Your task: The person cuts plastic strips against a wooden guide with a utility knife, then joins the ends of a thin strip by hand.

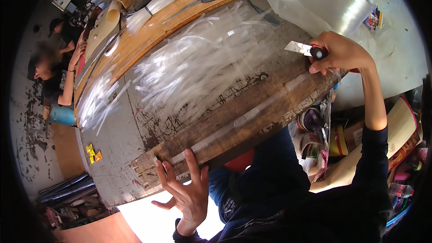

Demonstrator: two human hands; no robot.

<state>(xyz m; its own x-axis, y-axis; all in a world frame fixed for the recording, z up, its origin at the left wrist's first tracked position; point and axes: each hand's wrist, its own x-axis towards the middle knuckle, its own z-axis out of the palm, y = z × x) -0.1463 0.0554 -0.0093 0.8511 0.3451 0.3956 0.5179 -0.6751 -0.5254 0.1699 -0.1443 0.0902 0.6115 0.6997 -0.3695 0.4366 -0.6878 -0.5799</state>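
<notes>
The grey table (112,141) (badly scuffed) bears a wooden plank (225,120), clear strips (198,58), yellow packets (92,154).

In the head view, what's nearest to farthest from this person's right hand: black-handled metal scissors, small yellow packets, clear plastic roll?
1. Clear plastic roll: just beyond the right hand.
2. Scissors: farther left, near the picture's top.
3. Yellow packets: far left.

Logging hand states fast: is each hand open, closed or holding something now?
Left hand: open, spread at a long brown wooden board.
Right hand: closed around a utility knife with a silver metal blade.
</notes>
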